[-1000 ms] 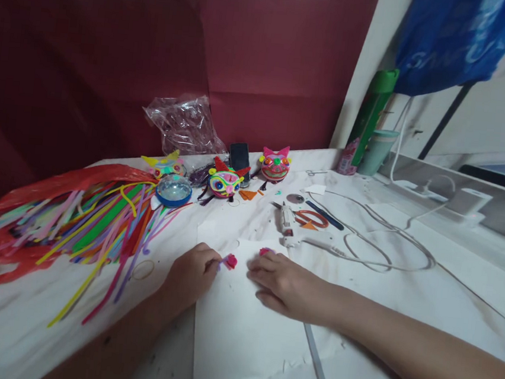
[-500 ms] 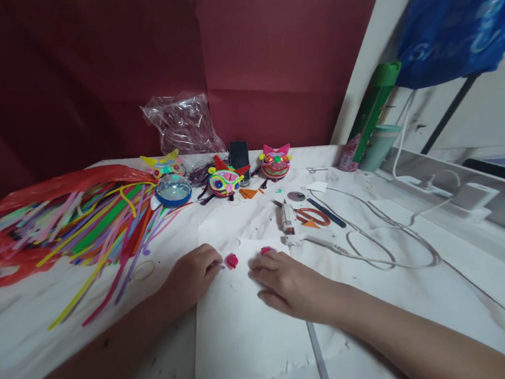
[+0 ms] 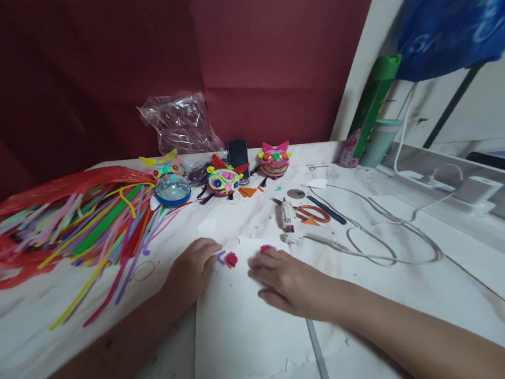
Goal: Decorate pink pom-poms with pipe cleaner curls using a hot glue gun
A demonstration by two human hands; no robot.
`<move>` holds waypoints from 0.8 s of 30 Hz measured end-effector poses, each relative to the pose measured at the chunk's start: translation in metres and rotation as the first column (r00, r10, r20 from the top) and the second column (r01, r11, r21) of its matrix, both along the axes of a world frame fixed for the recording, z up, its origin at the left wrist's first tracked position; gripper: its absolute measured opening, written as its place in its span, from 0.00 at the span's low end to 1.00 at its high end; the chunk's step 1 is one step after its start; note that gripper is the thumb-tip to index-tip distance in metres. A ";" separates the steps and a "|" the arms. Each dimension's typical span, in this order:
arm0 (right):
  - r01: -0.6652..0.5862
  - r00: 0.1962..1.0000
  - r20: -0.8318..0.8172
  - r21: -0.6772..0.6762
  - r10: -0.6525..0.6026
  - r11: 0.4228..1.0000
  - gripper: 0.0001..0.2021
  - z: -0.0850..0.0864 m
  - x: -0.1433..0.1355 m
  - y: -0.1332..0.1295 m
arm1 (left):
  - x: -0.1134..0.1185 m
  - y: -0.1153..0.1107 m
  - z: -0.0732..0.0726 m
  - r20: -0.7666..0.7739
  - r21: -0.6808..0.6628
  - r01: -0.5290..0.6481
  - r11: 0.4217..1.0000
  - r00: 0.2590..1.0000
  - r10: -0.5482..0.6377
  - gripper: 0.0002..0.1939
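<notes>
Curls the left hand [image 3: 189,270], fingers together, beside a red piece [image 3: 231,259] on white paper [image 3: 246,344], near its purple tail [image 3: 221,257]. Rests the right hand [image 3: 286,278] by a pink piece [image 3: 266,248], fingers together, perhaps to steady it; cannot confirm any grip.

We look out through a single camera worn on our head, facing 12 o'clock and angled down over the tabletop [image 3: 381,333]. It sits above and behind our hands, so our left forearm [image 3: 117,343] enters from 7 o'clock and our right forearm [image 3: 408,330] from 4 o'clock. The work lies within arm's reach, just below the middle. Our view is wide, taking in the maroon backing [image 3: 270,48] beyond the table from 10 to 12 o'clock and the blue bag [image 3: 454,39] at 2 o'clock. The table's far edge climbs toward our right.
</notes>
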State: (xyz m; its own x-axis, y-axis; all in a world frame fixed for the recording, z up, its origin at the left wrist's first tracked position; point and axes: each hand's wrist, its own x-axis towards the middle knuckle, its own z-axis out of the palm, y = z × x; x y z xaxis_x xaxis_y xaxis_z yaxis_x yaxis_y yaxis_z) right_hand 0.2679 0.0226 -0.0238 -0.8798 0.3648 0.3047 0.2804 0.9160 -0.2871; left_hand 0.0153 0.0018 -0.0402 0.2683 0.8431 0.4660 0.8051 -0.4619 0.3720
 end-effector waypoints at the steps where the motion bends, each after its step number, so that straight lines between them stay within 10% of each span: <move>1: 0.002 1.000 0.000 -0.001 -0.002 1.000 0.12 0.000 0.000 0.000 | 0.000 0.002 -0.002 0.002 0.001 0.009 1.000 1.000 -0.009 0.13; 24: 0.017 1.000 0.020 -0.012 -0.017 1.000 0.12 0.002 0.000 -0.001 | 0.012 0.003 0.005 0.078 -0.133 -0.062 0.989 0.994 0.073 0.09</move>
